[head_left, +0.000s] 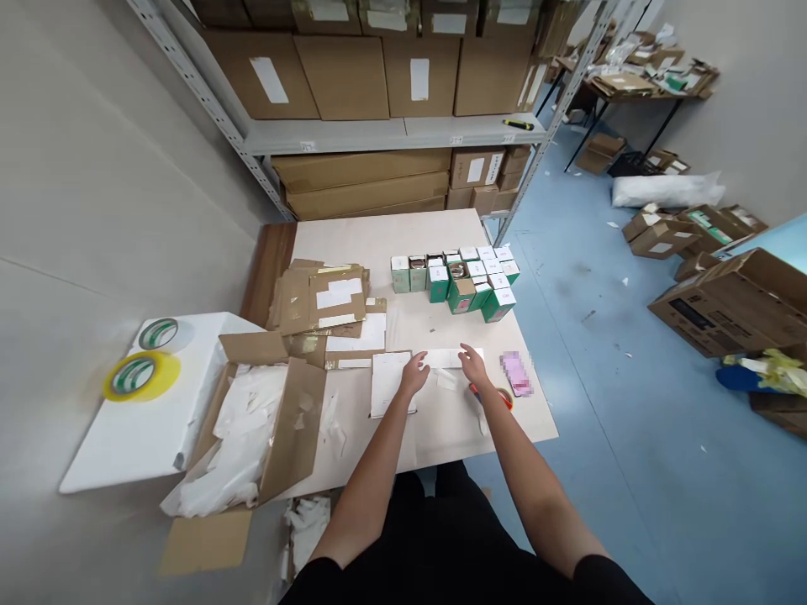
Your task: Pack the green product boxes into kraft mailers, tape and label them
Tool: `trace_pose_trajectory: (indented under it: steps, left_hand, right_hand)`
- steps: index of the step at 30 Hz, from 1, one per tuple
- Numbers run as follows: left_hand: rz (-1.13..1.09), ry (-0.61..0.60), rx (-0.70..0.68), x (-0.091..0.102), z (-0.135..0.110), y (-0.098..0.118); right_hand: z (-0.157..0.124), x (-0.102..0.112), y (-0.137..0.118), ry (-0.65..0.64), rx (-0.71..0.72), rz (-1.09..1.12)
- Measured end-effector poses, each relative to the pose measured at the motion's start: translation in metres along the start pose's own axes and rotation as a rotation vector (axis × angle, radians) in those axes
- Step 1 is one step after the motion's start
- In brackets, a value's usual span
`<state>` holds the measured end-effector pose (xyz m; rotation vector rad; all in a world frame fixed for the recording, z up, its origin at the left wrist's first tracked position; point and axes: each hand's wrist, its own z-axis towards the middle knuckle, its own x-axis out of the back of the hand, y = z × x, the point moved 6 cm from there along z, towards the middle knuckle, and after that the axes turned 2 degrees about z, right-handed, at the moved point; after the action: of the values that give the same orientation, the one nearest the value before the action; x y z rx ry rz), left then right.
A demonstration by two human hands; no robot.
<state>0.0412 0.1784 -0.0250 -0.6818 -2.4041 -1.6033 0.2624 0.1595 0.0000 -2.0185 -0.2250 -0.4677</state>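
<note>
Head view: the flat white paper-like strip (449,358) lies crosswise on the pale tabletop (441,231) between left hand (414,375) and right hand (472,365), apparently so both ends stay reachable, with green-and-white cardboard boxes (477,268) grouped beyond, probably parked handy. Forearms stretch forward, fingers part-curled; whether either hand pinches the strip, I can't tell.

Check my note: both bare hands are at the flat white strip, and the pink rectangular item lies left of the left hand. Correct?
No: the head view shows the pink rectangular item right of the right hand, not left of the left hand. Both hands are at the flat white strip.
</note>
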Motion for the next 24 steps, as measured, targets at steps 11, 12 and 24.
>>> trace_pose_trajectory:
  steps: [11, 12, 24]
  left_hand:
    - [0.392, 0.102, 0.388, -0.061, 0.086, -0.042]
    - [0.412, 0.132, 0.398, -0.063, 0.088, -0.045]
    - [0.841, 0.077, 0.243, -0.079, 0.09, -0.03]
  right_hand:
    - [0.059, -0.038, 0.098, -0.438, -0.169, -0.873]
    - [0.06, -0.04, 0.1, -0.436, -0.157, -0.902]
    - [0.074, -0.046, 0.101, -0.484, -0.117, -0.996]
